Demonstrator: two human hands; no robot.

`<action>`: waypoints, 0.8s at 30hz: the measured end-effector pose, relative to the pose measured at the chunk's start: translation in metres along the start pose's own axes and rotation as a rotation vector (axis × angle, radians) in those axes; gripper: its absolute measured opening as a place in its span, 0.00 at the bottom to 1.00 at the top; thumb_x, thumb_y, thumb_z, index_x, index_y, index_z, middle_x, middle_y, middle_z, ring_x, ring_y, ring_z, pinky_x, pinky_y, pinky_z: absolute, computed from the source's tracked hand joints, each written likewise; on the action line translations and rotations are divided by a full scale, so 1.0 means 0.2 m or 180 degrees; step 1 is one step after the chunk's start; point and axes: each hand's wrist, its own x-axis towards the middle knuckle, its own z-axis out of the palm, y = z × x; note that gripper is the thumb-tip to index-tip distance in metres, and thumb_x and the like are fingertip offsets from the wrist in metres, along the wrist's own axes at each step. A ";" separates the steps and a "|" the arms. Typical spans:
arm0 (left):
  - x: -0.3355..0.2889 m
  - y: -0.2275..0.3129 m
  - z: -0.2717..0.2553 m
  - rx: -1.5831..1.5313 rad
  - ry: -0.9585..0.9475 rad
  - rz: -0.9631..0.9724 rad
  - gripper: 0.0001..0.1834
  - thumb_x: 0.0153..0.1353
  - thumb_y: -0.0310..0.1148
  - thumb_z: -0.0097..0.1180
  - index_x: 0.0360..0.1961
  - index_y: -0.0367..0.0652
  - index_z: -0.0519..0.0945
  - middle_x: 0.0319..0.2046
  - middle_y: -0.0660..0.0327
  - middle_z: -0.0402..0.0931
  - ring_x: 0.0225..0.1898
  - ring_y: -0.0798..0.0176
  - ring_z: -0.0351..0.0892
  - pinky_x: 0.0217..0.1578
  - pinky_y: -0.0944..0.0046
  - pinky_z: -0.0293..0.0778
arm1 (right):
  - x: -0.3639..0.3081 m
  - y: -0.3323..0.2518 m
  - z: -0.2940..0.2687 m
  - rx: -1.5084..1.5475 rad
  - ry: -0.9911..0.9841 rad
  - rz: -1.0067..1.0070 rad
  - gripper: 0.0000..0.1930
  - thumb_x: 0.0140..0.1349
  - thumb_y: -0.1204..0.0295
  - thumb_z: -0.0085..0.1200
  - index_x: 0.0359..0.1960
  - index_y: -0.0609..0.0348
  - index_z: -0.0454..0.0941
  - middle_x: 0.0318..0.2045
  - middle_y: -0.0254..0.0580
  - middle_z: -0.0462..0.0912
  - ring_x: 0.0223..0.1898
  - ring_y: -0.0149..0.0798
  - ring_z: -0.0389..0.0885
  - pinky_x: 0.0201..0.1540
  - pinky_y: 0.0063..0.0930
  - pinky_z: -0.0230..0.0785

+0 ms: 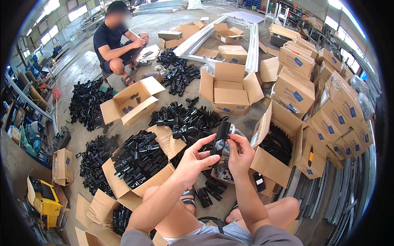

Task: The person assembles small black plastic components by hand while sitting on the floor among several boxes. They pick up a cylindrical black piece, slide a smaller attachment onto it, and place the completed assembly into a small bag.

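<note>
In front of me, my left hand grips a long black plastic fitting, its fingers and thumb closed round the lower part. The fitting is held upright, slightly tilted. My right hand is closed in a pinch against the fitting's right side; whatever its fingertips may hold is too small to tell. Below the hands, several similar black fittings lie on the floor between my feet. A small box of little parts is partly hidden behind my right hand. Just beyond the hands spreads a heap of black fittings.
An open carton full of fittings stands to the left, another carton with black parts to the right. Stacked cartons and metal profiles line the right side. A co-worker squats at the far left. A phone lies near my right knee.
</note>
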 end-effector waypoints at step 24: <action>0.01 -0.04 0.02 0.0605 -0.0135 0.0474 0.38 0.64 0.14 0.62 0.75 0.44 0.66 0.50 0.58 0.85 0.47 0.73 0.82 0.49 0.69 0.80 | 0.00 -0.04 0.02 -0.0470 -0.0043 -0.0274 0.14 0.79 0.65 0.44 0.37 0.63 0.75 0.23 0.42 0.77 0.25 0.39 0.79 0.31 0.34 0.70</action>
